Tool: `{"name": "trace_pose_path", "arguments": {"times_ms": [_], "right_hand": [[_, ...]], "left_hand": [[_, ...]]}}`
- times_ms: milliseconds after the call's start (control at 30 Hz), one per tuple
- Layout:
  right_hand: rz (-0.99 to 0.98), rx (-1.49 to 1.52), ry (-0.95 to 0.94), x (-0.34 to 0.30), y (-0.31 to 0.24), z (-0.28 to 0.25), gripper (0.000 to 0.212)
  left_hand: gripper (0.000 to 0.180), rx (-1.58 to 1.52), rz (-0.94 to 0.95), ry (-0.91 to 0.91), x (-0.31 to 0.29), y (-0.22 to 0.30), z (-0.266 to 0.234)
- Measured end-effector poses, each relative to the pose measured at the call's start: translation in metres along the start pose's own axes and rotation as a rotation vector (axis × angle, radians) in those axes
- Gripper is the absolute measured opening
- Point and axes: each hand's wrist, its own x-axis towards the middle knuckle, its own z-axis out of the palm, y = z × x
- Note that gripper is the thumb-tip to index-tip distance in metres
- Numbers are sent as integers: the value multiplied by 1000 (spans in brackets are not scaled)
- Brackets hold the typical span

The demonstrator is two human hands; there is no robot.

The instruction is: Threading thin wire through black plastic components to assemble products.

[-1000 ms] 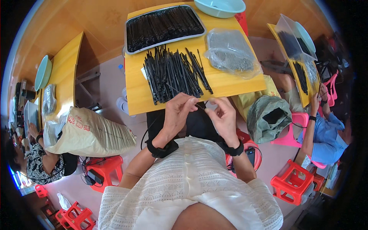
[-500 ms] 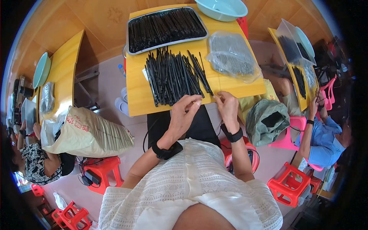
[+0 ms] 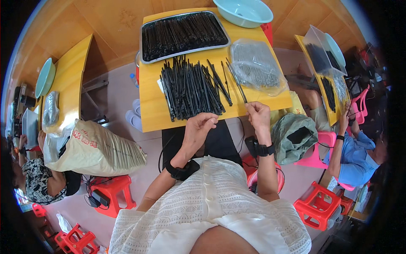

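Note:
A pile of thin black sticks (image 3: pixel 190 89) lies on the yellow table (image 3: pixel 152 120) in front of me. At its near edge is my left hand (image 3: pixel 198 129), thumb and forefinger pinched together; whatever they may hold is too small to make out. My right hand (image 3: pixel 259 116), at the front edge of the table, pinches the lower end of a slim dark stick (image 3: pixel 238 82) that points up and away. Between it and the pile a few loose sticks (image 3: pixel 219 84) lie apart. Beyond the held stick sits a clear plastic bag (image 3: pixel 258 67) of thin grey rods.
A metal tray (image 3: pixel 184 36) packed with dark sticks stands at the far side, beside a light blue basin (image 3: pixel 245 12). A green sack (image 3: pixel 294 135) is right of my knees, a beige sack (image 3: pixel 101 148) left. Co-workers sit at side tables, with red stools (image 3: pixel 319 205) around.
My right hand has moved right and now holds a stick upward that I did not see in it before. My left hand has drawn slightly back and left from the pile's edge.

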Motion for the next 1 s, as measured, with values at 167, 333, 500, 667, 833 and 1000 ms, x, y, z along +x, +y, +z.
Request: {"name": "trace_pose_path", "arguments": {"times_ms": [167,333,500,667,833,1000], "right_hand": [[188,539,-288,-17,-20,-9,12],[352,740,-719,-36,-41,9,9],[393,793,-873,-48,-51,29,13],[314,657,-808,-50,-40,27,17],[-12,569,-564,-41,-56,34,18],[-195,390,-423,-38,-69,32,12]], "left_hand": [[22,-52,-51,-75,2,7,2],[27,-246,-60,-162,1,19,-1],[21,-463,-36,-305,1,22,-7],[14,-405,102,-257,1,29,-7],[14,-228,169,-121,3,42,-20],[17,102,147,-152,4,48,-15]]}}
